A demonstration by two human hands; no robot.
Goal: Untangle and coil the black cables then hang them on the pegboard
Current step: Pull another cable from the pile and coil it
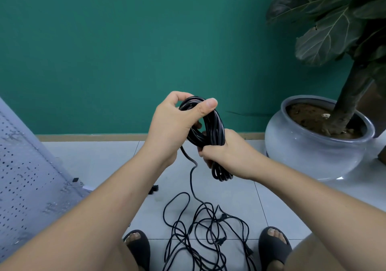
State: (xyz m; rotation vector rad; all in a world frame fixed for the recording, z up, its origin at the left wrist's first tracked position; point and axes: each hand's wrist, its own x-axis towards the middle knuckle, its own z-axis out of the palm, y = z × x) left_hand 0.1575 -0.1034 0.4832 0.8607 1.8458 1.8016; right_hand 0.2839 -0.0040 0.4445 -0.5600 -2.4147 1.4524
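**Coil held in both hands above the loose cable**

While both hands are raised before a green wall, they share one black coil between them. The left hand grips the top of the coil, its fingers curled round the bundled loops with the thumb pressed over the top strands. The right hand is closed round the coil lower down, squeezing the loops together so that the bottom end of the coil sticks out below the fist. The coil stands roughly upright, tilted a little to the right at its foot.

From under the left hand a single strand runs down to a tangle of black cable on the tiled floor, lying between two feet in dark slippers. Several small plugs show within the tangle, and another dark plug lies on the floor just beside the left forearm.

At the left edge leans a grey pegboard with rows of holes and small metal hooks, well apart from the coil. At the right a plant with broad leaves stands in a round grey pot on the floor.
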